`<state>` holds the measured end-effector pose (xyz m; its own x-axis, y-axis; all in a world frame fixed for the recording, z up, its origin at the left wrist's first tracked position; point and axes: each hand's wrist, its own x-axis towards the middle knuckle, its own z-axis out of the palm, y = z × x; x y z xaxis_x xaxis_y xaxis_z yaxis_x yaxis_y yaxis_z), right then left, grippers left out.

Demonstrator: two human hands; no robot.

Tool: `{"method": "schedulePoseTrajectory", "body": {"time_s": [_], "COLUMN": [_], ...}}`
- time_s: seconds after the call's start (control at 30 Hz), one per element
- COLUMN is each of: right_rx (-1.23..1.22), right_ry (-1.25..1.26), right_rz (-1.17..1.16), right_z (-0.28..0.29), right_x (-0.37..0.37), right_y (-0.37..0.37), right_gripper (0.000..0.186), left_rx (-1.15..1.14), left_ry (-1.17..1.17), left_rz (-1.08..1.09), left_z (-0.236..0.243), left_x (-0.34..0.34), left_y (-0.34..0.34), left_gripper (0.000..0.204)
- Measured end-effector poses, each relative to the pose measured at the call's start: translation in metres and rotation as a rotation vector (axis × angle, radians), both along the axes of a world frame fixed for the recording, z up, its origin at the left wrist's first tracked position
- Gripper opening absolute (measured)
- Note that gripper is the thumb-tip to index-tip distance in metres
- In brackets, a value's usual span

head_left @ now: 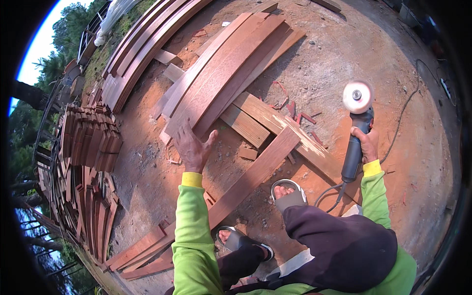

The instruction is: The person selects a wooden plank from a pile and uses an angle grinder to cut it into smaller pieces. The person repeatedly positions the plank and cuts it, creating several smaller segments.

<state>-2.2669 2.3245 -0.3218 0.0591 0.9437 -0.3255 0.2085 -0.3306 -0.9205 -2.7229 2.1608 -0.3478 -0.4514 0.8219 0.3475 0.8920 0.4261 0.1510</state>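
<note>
My right hand (367, 144) is wrapped around the dark body of an angle grinder (353, 156), held out to the right over the dirt. Its pale round disc (358, 96) faces up and looks blurred at the rim. My left hand (192, 150) has its fingers spread, over or touching the near end of a reddish wooden board (231, 73) in a stack; contact is hard to tell. Below that stack lie thick yellowish beams (246, 127), one with a splintered top. A long reddish plank (255, 182) rests with its far end on the splintered beam.
Long boards (142, 49) are piled at the far left, with a stack of short pieces (91, 137) and loose planks (96, 216) nearer. Reddish offcuts (305, 118) lie by the beams. A power cord (400, 118) trails at right. My sandalled feet (289, 191) stand beside the plank.
</note>
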Motion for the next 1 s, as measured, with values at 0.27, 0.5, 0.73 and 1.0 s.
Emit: {"method": "schedulePoseTrajectory", "body": {"time_s": [0.27, 0.5, 0.73, 1.0], "right_rx": [-0.056, -0.047, -0.009, -0.016], "right_ry": [-0.044, -0.064, -0.066, -0.072], "right_rz": [0.029, 0.018, 0.014, 0.022], "right_z": [-0.003, -0.010, -0.006, 0.003], "right_x": [0.008, 0.009, 0.010, 0.004], "right_y": [-0.001, -0.002, 0.001, -0.003], "right_gripper": [0.025, 0.027, 0.029, 0.027], "left_rx": [-0.468, -0.516, -0.412, -0.423], "left_ry": [-0.338, -0.377, -0.333, -0.293], "left_rz": [-0.097, -0.152, -0.122, 0.009], "left_z": [-0.056, -0.085, -0.064, -0.089], "left_x": [0.101, 0.091, 0.133, 0.135], "left_y": [-0.161, -0.211, -0.080, -0.114], "left_gripper": [0.090, 0.086, 0.080, 0.077]}}
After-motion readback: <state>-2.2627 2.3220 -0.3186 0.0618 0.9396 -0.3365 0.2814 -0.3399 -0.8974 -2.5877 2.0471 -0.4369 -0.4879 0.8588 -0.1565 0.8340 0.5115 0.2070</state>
